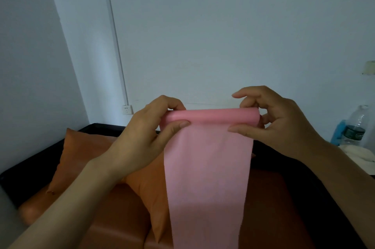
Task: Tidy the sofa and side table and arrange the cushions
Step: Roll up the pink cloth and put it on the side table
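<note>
I held the pink cloth (209,167) up in front of me above the sofa (269,198), its top edge rolled into a tube and the rest hanging down as a long strip. My left hand (146,133) had its grip pinched on the roll's left end and my right hand (280,121) pinched the right end. Two orange cushions (81,157) leaned on the sofa at the left, and a water bottle (357,127) stood on the bench (365,163) to the right.

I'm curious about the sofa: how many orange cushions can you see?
2. One cushion leans against the sofa's dark back at left; a second cushion stands in the middle, partly behind the pink cloth. More may be hidden behind the cloth and arms.
</note>
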Action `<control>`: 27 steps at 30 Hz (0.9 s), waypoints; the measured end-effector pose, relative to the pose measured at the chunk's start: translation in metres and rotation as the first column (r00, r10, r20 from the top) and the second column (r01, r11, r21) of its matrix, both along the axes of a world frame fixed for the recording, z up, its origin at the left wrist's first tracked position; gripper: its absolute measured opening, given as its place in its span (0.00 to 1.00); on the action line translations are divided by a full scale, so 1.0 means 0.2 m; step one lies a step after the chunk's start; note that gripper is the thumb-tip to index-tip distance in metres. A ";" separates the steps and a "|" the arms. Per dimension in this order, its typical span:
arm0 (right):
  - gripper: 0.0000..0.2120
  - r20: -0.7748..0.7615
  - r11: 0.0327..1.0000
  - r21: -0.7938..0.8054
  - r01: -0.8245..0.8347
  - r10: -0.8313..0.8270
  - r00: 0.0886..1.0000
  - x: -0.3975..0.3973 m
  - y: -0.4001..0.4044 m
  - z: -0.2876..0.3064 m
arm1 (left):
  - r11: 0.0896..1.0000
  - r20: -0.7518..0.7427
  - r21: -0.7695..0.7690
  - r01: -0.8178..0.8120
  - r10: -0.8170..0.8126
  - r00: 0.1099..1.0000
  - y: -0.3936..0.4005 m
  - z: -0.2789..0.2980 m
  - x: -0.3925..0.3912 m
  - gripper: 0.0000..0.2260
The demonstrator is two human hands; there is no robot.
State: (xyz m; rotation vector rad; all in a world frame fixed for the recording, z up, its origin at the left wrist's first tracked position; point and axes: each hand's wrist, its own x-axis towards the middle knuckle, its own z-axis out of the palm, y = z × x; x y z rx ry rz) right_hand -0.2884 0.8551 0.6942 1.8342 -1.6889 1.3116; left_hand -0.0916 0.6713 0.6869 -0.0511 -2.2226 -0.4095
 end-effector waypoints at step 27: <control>0.12 -0.251 0.993 -0.103 0.053 -0.077 0.965 -0.02 0.05 0.00 | 0.980 -0.038 0.186 0.073 -0.067 0.997 0.04 0.02 0.01 0.08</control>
